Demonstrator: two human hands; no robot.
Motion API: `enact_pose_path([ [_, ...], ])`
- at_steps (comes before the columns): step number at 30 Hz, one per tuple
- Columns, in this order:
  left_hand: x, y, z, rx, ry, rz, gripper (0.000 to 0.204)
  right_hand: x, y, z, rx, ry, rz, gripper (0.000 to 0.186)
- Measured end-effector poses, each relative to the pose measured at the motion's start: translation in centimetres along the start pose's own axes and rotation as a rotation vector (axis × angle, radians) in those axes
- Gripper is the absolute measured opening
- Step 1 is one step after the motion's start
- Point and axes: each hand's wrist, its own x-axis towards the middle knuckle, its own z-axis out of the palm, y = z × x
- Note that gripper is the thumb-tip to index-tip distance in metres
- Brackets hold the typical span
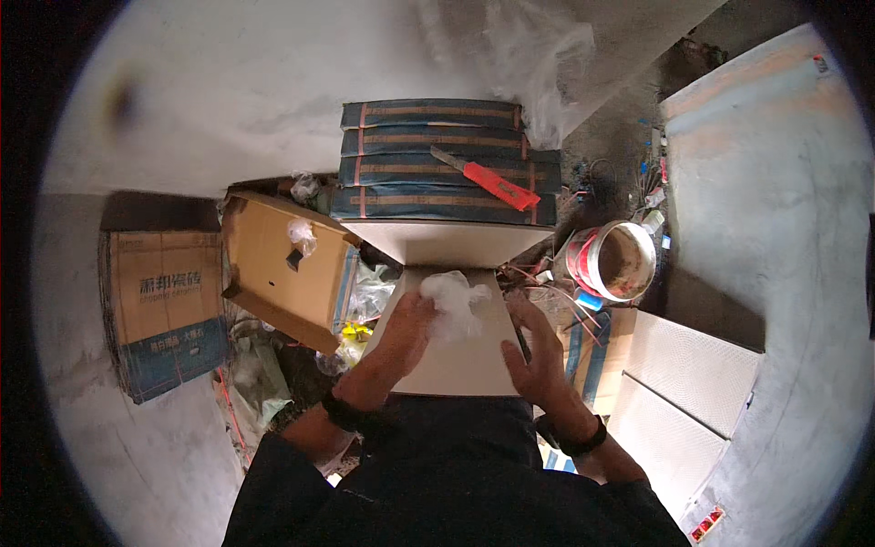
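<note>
A pale square tile (456,360) lies flat in front of me, with a second tile (447,242) beyond it. My left hand (403,333) presses a crumpled white cloth or plastic wad (453,303) onto the near tile's upper part. My right hand (536,351) rests on the tile's right edge with its fingers spread, holding nothing. Both wrists wear dark bands.
A stack of boxed tiles (437,159) stands behind, with a red-handled tool (488,180) on top. An open cardboard box (278,264) and another carton (164,305) are to the left. A dirty bucket (620,260) and white tiles (684,392) are to the right.
</note>
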Motion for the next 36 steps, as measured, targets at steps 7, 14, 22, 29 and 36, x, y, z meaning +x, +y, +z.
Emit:
enact_pose_path([
  [7, -1.3, -0.4, 1.9, -0.235, -0.229, -0.185, 0.035, -0.9, 5.5, 1.3, -0.321, -0.028, -0.241, 0.044],
  [14, -1.9, -1.6, 0.8, 0.108, -0.078, -0.109, 0.048, -0.1, 1.7, 3.1, -0.204, -0.153, -0.009, 0.046],
  [22, -2.8, 2.0, -27.2, 1.068, 0.882, 0.417, 0.077, -3.3, 8.8, 1.3, -0.168, -0.057, 0.008, 0.060],
  [29, -11.6, -4.7, -36.5, 1.097, 0.539, -0.002, 0.079, -8.7, 20.2, 3.4, 0.001, -0.283, 0.780, 0.051],
  [36, -7.6, -11.1, -21.5, -0.234, 0.168, -0.583, 0.044, -13.1, 26.5, 4.2, 0.473, -0.236, 1.005, 0.037],
])
